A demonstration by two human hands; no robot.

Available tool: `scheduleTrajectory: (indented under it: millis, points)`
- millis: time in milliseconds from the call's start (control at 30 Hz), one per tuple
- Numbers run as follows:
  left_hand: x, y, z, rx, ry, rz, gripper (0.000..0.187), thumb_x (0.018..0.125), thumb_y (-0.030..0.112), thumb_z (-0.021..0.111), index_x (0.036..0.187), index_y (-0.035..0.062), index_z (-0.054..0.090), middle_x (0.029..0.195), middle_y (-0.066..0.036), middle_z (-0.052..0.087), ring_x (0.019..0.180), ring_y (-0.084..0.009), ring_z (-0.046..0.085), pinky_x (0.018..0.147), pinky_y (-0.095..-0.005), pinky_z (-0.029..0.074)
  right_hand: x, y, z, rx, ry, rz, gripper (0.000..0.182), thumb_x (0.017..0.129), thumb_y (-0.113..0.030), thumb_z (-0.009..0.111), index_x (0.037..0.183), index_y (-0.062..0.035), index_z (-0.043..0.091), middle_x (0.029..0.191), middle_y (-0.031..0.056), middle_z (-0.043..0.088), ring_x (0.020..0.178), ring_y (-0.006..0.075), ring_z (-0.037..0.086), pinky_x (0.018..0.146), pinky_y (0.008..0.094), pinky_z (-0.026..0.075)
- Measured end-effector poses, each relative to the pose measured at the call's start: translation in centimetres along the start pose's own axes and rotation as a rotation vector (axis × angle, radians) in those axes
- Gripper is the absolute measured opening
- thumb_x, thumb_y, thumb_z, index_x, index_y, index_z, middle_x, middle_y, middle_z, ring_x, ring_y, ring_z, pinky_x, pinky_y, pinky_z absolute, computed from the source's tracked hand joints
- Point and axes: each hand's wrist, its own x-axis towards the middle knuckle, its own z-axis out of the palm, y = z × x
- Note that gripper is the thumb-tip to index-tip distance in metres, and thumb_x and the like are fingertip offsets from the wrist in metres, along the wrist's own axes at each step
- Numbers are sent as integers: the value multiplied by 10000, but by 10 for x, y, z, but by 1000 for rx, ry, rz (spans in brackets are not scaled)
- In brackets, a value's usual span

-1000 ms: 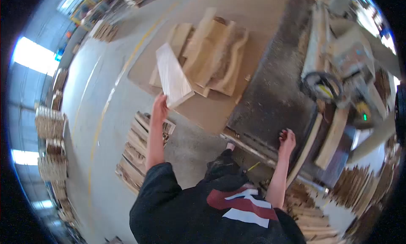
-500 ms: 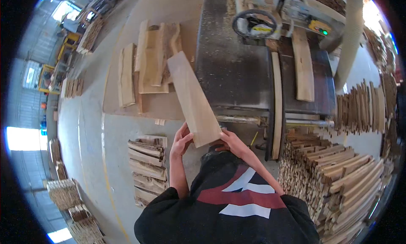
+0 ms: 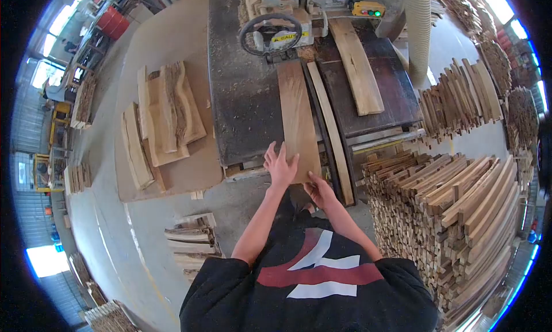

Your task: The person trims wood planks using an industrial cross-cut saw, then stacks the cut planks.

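A wooden board [image 3: 301, 122] lies lengthwise on the dark metal saw table [image 3: 247, 102], its near end sticking out over the front edge. My left hand [image 3: 280, 165] is at the board's left side with fingers spread and the thumb reaching onto its face. At the near right corner, my right hand [image 3: 319, 190] grips the board, thumb on top; its other fingers are partly hidden. Just right of this board, a long narrow strip of wood [image 3: 332, 136] runs along the dark rail. Another board [image 3: 356, 67] rests on the table's right part.
A black handwheel [image 3: 270, 35] and a control box with a green light [image 3: 368, 10] sit on the machine behind. Rough-edged boards [image 3: 167, 113] lie on the brown sheet to the left. Stacked wood strips [image 3: 443, 200] stand close on my right, beside a ribbed hose [image 3: 417, 33].
The board has moved from in front of me, angled left, onto the saw table, now lined up beside the strip. My left hand has opened and shifted along its side. The view has turned.
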Motion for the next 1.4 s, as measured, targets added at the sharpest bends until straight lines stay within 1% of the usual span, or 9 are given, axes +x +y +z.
scheduleTrajectory:
  millis: [300, 500, 567, 633, 867, 967, 1133, 1300, 1400]
  points:
    - [66, 28, 61, -78, 191, -122, 582, 947, 309, 583, 1369, -70, 456, 1565, -183, 339, 1470, -359, 261, 1142, -569, 207, 34, -17, 23, 272, 62, -64, 259, 959, -281, 684, 1024, -54, 578, 924, 59, 612, 826, 163, 623, 769, 314, 594]
    - [148, 41, 38, 127, 341, -168, 532, 887, 223, 545, 1337, -58, 495, 1418, -241, 461, 1335, -428, 393, 992, -580, 344, 90, -76, 65, -603, 105, -104, 355, 1051, -295, 397, 1040, -43, 646, 822, 57, 657, 684, 164, 598, 596, 296, 484]
    - [184, 54, -27, -180, -184, -341, 527, 931, 248, 525, 1354, -64, 482, 1503, -249, 357, 1456, -413, 253, 1138, -567, 239, 106, -98, 83, -649, 201, -76, 337, 1054, -353, 450, 940, -89, 623, 733, 16, 607, 587, 117, 538, 474, 254, 388]
    - [206, 29, 56, -30, 302, -231, 515, 952, 281, 535, 1320, -76, 486, 1536, -250, 325, 1469, -401, 229, 1139, -568, 219, 123, -110, 107, -413, 117, -21, 316, 1047, -421, 484, 896, -173, 609, 646, -56, 522, 517, 70, 447, 432, 222, 299]
    - [280, 12, 36, -190, 313, -230, 505, 933, 223, 563, 1347, -53, 471, 1494, -250, 369, 1444, -404, 267, 1136, -538, 250, 179, -120, 170, -310, 261, -230, 404, 1041, -478, 478, 788, -169, 540, 630, -67, 471, 495, 65, 397, 391, 208, 225]
    - [293, -19, -12, -594, -9, -175, 454, 897, 211, 615, 1303, 22, 541, 1334, -231, 506, 1306, -386, 446, 1050, -522, 360, 205, -135, 181, -323, 248, -308, 461, 1034, -509, 473, 766, -135, 493, 626, -51, 434, 494, 84, 376, 385, 223, 250]
    - [241, -163, -151, -524, 736, 192, 123, 785, 93, 702, 903, 83, 669, 1005, -128, 660, 1013, -344, 613, 821, -476, 495, 226, -157, 227, -541, 360, -394, 483, 1007, -570, 479, 872, -111, 551, 676, -3, 534, 514, 117, 445, 402, 238, 313]
    - [177, -294, -243, 230, 759, -551, 646, 793, 380, 778, 1325, 86, 559, 1357, -233, 494, 1273, -394, 456, 1041, -519, 393, 261, -181, 256, -561, 329, -359, 519, 1011, -588, 446, 922, -95, 583, 725, 8, 577, 536, 103, 461, 400, 228, 291]
    - [145, -352, -254, 57, 305, -419, 772, 763, 382, 817, 1399, 78, 505, 1309, -237, 541, 1243, -376, 502, 1037, -435, 437, 272, -192, 251, -545, 252, -311, 479, 1021, -541, 468, 960, -89, 615, 774, 11, 625, 540, 78, 468, 390, 202, 272]
